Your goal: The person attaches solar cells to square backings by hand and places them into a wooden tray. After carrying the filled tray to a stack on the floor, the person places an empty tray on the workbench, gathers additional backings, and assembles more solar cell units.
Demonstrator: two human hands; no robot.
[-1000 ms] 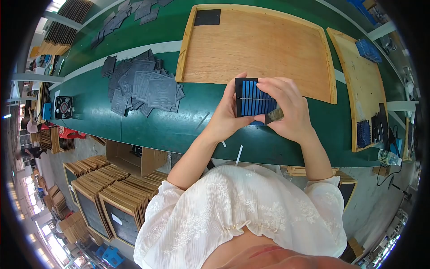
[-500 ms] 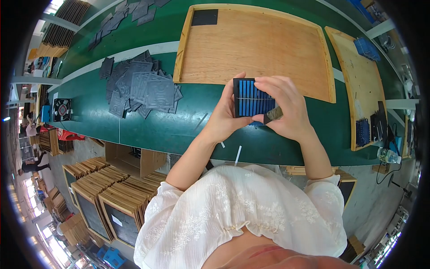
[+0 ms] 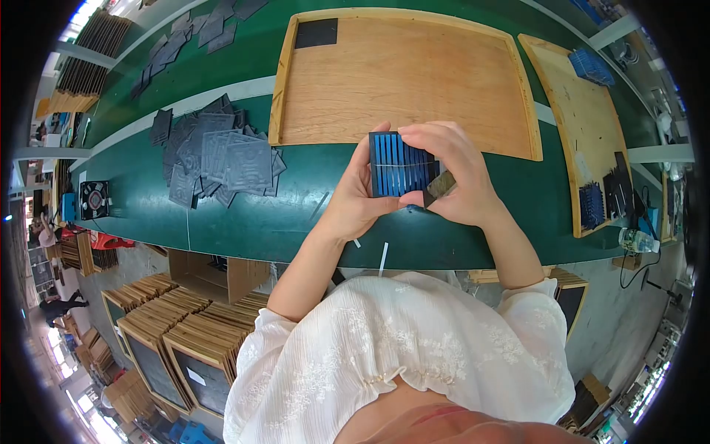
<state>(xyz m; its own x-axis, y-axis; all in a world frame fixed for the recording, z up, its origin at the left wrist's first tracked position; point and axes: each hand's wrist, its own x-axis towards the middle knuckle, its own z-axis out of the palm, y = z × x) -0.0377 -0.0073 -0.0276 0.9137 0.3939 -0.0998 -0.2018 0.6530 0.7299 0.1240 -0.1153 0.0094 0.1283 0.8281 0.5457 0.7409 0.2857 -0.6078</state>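
Observation:
A small solar panel [image 3: 392,166] with blue strips in a black frame is held up above the green table. My left hand [image 3: 350,194] closes on its left side, thumb along the lower edge and fingers behind. On the other side, my right hand [image 3: 460,159] has its fingertips at the panel's upper edge and its thumb near the lower right corner. Inside the right hand sits a small dark piece with a brownish-green face [image 3: 441,185]; what it is I cannot tell. The fingers hide the panel's right part.
A wooden tray [image 3: 399,89] holds one dark square [image 3: 316,32] in its corner. To the left lies a heap of dark square plates [image 3: 229,155]. A second tray [image 3: 573,111] with blue baskets stands right. A small fan [image 3: 95,200] is at far left, a bottle [image 3: 638,240] at right.
The whole view has shifted slightly, so table and trays appear further left. Both hands keep hold of the panel, which appears slightly lower left.

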